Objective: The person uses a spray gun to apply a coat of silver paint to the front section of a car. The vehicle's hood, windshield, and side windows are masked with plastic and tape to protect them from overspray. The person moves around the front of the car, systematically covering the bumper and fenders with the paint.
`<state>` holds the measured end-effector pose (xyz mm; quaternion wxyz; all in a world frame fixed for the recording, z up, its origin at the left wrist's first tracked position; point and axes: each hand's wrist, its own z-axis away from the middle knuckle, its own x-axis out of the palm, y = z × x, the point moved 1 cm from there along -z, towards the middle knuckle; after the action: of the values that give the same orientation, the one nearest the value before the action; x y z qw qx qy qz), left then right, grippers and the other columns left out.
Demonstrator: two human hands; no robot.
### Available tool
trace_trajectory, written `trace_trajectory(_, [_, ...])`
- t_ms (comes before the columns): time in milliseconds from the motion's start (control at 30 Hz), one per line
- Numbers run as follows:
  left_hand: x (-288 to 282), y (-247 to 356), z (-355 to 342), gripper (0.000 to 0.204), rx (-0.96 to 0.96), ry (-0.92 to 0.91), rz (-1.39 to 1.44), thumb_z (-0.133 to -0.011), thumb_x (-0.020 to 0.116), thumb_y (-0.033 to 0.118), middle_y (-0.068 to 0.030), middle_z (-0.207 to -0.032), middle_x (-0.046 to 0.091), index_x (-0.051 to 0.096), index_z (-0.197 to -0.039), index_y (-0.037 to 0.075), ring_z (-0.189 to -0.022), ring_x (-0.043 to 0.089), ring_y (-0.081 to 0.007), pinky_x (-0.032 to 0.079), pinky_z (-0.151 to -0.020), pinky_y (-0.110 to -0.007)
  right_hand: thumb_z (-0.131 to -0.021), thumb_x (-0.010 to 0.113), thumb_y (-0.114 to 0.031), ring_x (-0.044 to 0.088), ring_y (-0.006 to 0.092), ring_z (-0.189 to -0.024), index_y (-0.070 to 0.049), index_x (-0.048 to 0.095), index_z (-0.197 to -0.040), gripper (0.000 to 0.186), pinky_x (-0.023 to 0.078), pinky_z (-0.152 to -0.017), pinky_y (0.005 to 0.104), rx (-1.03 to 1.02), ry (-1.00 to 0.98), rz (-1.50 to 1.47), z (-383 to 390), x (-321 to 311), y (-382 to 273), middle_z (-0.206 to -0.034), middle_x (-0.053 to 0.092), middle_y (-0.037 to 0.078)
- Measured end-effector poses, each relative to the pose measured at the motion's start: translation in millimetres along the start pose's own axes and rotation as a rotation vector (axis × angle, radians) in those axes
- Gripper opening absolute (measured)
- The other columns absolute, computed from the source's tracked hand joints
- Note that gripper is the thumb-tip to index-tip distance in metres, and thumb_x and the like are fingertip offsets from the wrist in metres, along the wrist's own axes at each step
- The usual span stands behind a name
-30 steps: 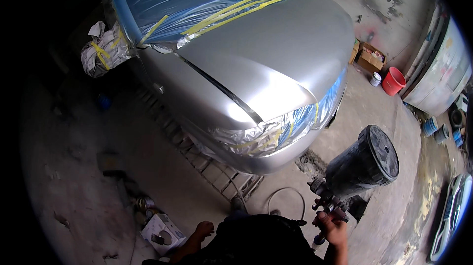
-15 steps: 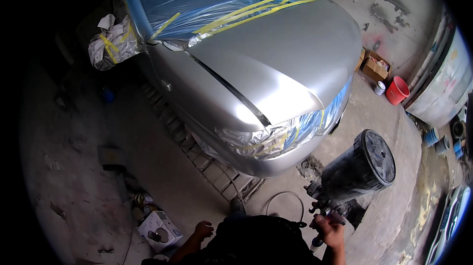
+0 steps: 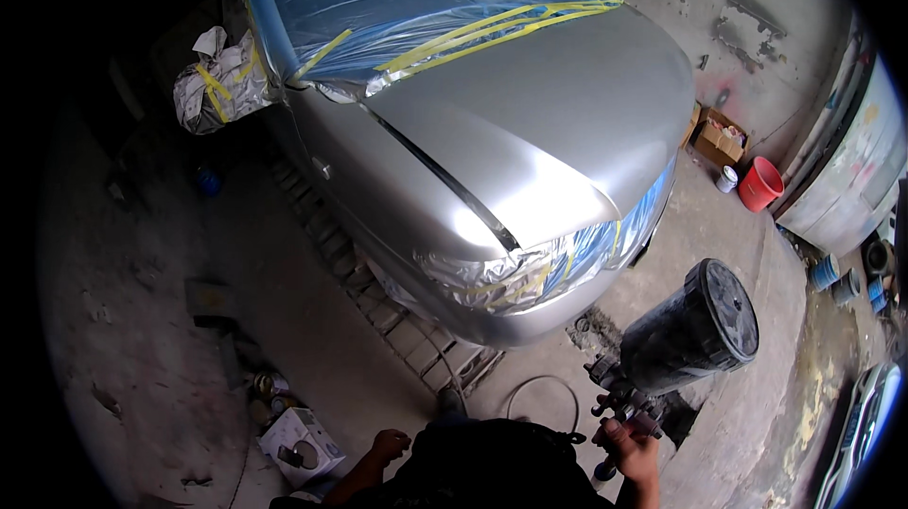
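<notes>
My right hand (image 3: 632, 449) is wrapped round the handle of a paint spray gun (image 3: 626, 402) at the lower right. On top of the gun sits a large, dark paint cup (image 3: 673, 339) with a round black lid, tilted to the right. My left hand (image 3: 390, 445) hangs low near my body, its fingers curled in with nothing visible in them. In front of me stands a silver car (image 3: 530, 131). Blue plastic film (image 3: 407, 3) and yellow tape cover its windshield, and foil-like sheeting (image 3: 501, 287) wraps the headlight area.
A wrapped side mirror (image 3: 222, 83) juts out at the left. A hose (image 3: 544, 381) loops on the floor near my feet, beside a metal grate (image 3: 416, 343). A white box (image 3: 301, 449) stands at lower left. A red bucket (image 3: 759, 184) and a cardboard box (image 3: 721, 138) are by the right wall.
The view has shifted slightly. My left hand's fingers look more curled than before. The spray gun stays in my right hand in nearly the same position.
</notes>
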<state>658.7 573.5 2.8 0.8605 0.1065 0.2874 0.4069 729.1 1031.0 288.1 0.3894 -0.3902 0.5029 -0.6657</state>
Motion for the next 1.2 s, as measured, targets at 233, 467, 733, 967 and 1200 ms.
trace_trajectory(233, [6, 8, -6, 0.026, 0.017, -0.001, -0.040, -0.082, 0.059, 0.023, -0.0133, -0.078, 0.063, 0.065, -0.094, 0.001, -0.062, 0.060, -0.0232, 0.048, -0.058, -0.043, -0.083, 0.067, -0.021, 0.059, 0.0116, -0.061, 0.004, 0.056, -0.109, 0.037, 0.048, -0.056, 0.0242, 0.007, 0.001, 0.018, -1, -9, 7, -0.074, 0.063, 0.007])
trace_trajectory(467, [1, -12, -19, 0.025, 0.020, 0.028, -0.029, -0.087, 0.058, 0.024, -0.0146, -0.078, 0.061, 0.062, -0.100, 0.002, -0.066, 0.060, -0.0257, 0.051, -0.064, -0.044, -0.083, 0.067, -0.022, 0.059, 0.0114, -0.061, 0.003, 0.056, -0.111, 0.040, 0.048, -0.056, 0.0239, 0.010, 0.014, 0.010, -3, -1, 1, -0.071, 0.062, 0.005])
trace_trajectory(733, [-6, 17, 1, 0.023, -0.067, -0.027, 0.040, -0.087, 0.059, 0.019, -0.0158, -0.086, 0.061, 0.060, -0.102, 0.002, -0.075, 0.064, -0.0254, 0.056, -0.066, -0.044, -0.083, 0.067, -0.022, 0.061, 0.0120, -0.062, 0.003, 0.056, -0.111, 0.039, 0.048, -0.057, 0.0241, -0.016, 0.039, 0.017, -2, 3, -8, -0.070, 0.062, 0.005])
trace_trajectory(967, [-12, 5, -13, 0.022, 0.007, -0.068, 0.041, -0.084, 0.060, 0.019, -0.0154, -0.083, 0.062, 0.062, -0.094, -0.001, -0.069, 0.064, -0.0240, 0.053, -0.059, -0.041, -0.084, 0.066, -0.021, 0.060, 0.0123, -0.062, 0.005, 0.054, -0.113, 0.041, 0.046, -0.054, 0.0246, -0.032, 0.004, 0.008, -2, 1, -4, -0.092, 0.064, 0.010])
trace_trajectory(1200, [-12, 2, -18, 0.021, 0.065, -0.015, -0.004, -0.081, 0.059, 0.018, -0.0139, -0.076, 0.060, 0.062, -0.088, -0.001, -0.065, 0.063, -0.0222, 0.051, -0.057, -0.039, -0.084, 0.065, -0.017, 0.062, 0.0134, -0.065, 0.005, 0.055, -0.110, 0.035, 0.051, -0.058, 0.0252, -0.006, -0.016, -0.002, -2, -2, -3, -0.089, 0.064, 0.010])
